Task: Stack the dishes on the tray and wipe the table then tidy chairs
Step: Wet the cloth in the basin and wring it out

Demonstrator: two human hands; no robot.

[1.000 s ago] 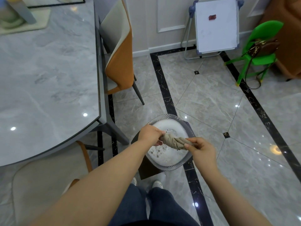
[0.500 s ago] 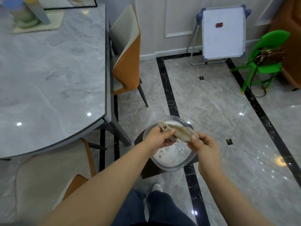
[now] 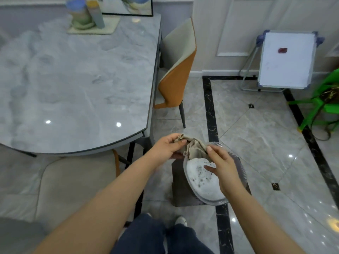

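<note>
Both hands point(image 3: 169, 146) pinching cloth point(image 3: 193, 148) over basin point(image 3: 238, 173)

Two bare forearms reach forward from the bottom of the view, converging near the centre. The left hand point(image 3: 167, 146) is curled, fingers and thumb pinched closed at its far end, palm turned inward. The right hand point(image 3: 222, 166) angles down with its fingertips pinched closed, thumb extended toward the left.

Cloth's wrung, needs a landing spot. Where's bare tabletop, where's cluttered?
The table is bare from its near curved edge to the right edge beside the orange chair. Crowded only at the far end: cups on a mat. Both hands hold the cloth over the foamy basin.
</note>
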